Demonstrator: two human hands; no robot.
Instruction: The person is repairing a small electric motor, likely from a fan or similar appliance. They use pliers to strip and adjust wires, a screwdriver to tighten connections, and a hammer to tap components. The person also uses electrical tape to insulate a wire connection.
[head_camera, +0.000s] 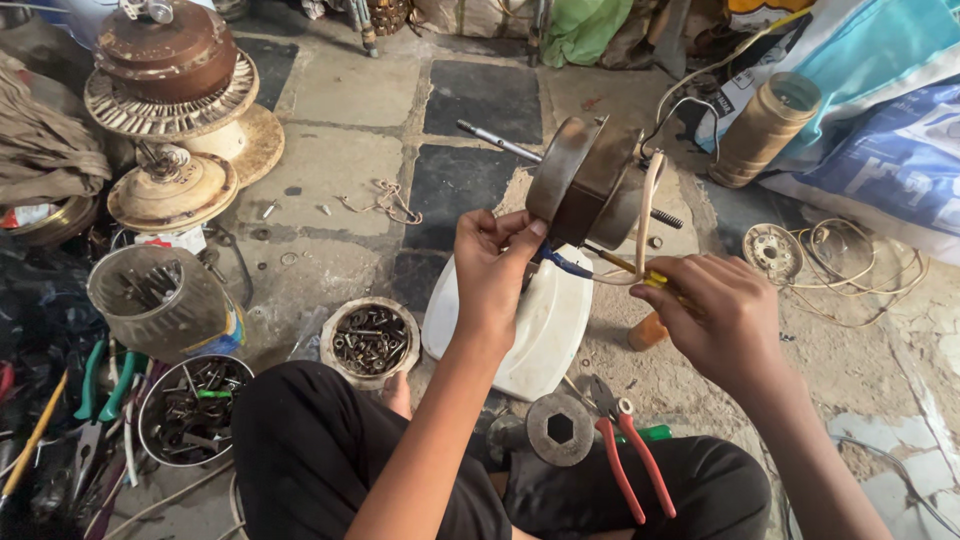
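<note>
A round brown fan motor (585, 180) with a steel shaft (495, 140) stands on edge above a white plastic base (545, 320). My left hand (492, 265) grips the motor's lower left rim, thumb by a blue wire (563, 262). My right hand (722, 315) is closed on a thin yellow-handled tool (630, 270) whose tip points at the motor's underside. A cream wire (648, 215) loops down from the motor toward that hand.
Red-handled pliers (630, 455) and a metal disc with a hex hole (560, 428) lie by my knees. Tins of screws (370, 340) and bits (192, 408) sit left. Old fan motors (170, 90), a cardboard tube (765, 128), sacks (880, 150) and a wire coil (850, 255) surround me.
</note>
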